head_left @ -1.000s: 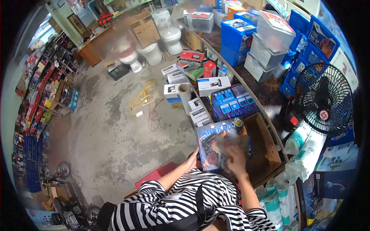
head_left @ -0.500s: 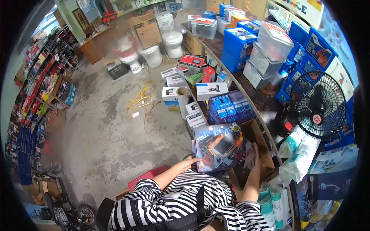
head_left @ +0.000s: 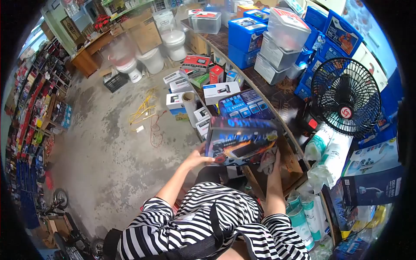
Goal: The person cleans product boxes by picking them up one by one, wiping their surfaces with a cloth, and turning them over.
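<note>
A dark printed box [head_left: 240,147] with blue lettering and orange artwork is held up in front of my body, slightly blurred and tilted. My left hand [head_left: 196,158] is closed on its lower left corner, thumb on the printed face. At its lower right edge, my right hand [head_left: 274,162] grips a crumpled greyish cloth [head_left: 267,162] against the box; most of those fingers are hidden. Below and to the right stands an open cardboard carton [head_left: 291,170]. Beyond the held box lies a dark blue box [head_left: 248,105] with pictures on it.
Several small product boxes [head_left: 221,91] and a cardboard roll [head_left: 189,108] are ahead. A black fan [head_left: 346,102] stands right, above plastic-wrapped rolls [head_left: 329,162]. Clear bins [head_left: 277,56] and blue tubs [head_left: 245,37] sit on the table. A yellow cord [head_left: 145,109] lies on the floor.
The printed box has moved away from my body and tilted, and its long upper side now shows. My left arm reaches further forward. The view has shifted, moving the surroundings left and up.
</note>
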Available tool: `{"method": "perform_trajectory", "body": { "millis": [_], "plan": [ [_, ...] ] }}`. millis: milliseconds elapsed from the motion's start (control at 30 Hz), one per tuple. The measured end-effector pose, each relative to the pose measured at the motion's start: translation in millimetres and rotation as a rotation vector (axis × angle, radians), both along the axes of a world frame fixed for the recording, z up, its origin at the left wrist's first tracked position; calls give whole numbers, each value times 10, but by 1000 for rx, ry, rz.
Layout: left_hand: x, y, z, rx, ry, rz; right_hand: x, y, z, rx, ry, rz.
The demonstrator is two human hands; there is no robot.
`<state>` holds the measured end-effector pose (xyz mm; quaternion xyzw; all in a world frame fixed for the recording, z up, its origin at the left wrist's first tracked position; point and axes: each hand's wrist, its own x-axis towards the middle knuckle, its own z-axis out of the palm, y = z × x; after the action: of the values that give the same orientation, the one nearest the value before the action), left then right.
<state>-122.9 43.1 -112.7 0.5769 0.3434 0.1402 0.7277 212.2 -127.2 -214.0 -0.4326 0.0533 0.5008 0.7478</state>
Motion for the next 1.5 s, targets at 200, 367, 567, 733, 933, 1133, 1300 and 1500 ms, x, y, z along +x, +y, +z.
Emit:
{"method": "perform_trajectory", "body": {
  "millis": [200,367,567,733,933,1133,1300,1500],
  "plan": [
    [-36,-60,-228,195,40,53,-211,71,316,-48,403,-313],
    [153,-39,-476,168,-1,90,-286,93,597,-165,174,-309],
    [181,-69,-554,259,89,100,-326,34,871,-62,195,-257],
    [157,-206,-630,-261,11,221,-84,-236,155,750,-101,452],
    [59,-279,-451,-507,-648,381,-130,-366,-51,-514,-540,-69],
    [163,-152,-154,-723,-600,650,-41,-465,56,-422,-318,161],
    [61,128,-1002,-682,-441,527,-114,-264,-49,-183,-545,217],
    [-111,-45,-342,-861,-242,331,-697,-259,957,-100,-394,107]
  ]
}}
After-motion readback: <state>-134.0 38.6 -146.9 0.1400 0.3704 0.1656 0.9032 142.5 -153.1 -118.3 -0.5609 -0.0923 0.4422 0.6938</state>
